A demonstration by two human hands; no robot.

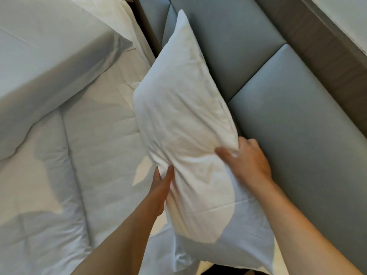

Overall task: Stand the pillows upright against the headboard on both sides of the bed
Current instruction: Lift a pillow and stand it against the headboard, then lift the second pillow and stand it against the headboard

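White pillow [184,124] held on edge beside the grey padded headboard [297,135], above the bed [103,135]. Left hand [160,187] and right hand [246,161] each keep a pinching grip clamped on its lower end, likely to steer it upright.

A white cloth pillow [184,120], matt and creased, against a grey padded headboard [294,108] with a smooth, faintly sheened leather-like finish; the bed [103,139] carries soft, wrinkled white cotton-like sheeting with fold lines.
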